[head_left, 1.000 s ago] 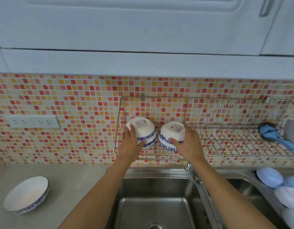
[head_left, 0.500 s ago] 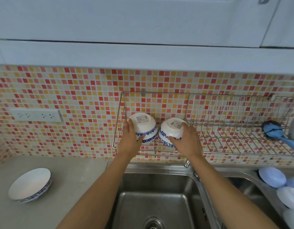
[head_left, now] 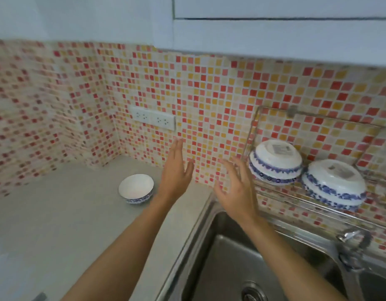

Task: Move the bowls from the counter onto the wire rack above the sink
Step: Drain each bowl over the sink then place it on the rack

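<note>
Half a second ago both hands cupped the two upturned bowls on the wire rack (head_left: 256, 135); now they have let go and hang in the air left of it, and the view has swung left. The left hand (head_left: 174, 170) is released, fingers straight, above the worktop (head_left: 64, 218). The right hand (head_left: 235, 187) is spread and holds nothing, over the sink (head_left: 229, 263) edge. The left rack bowl (head_left: 274, 162) and right rack bowl (head_left: 333, 183) sit upside down, side by side, nearly touching. A third bowl (head_left: 136, 188) stands upright on the worktop, nothing visible inside.
</note>
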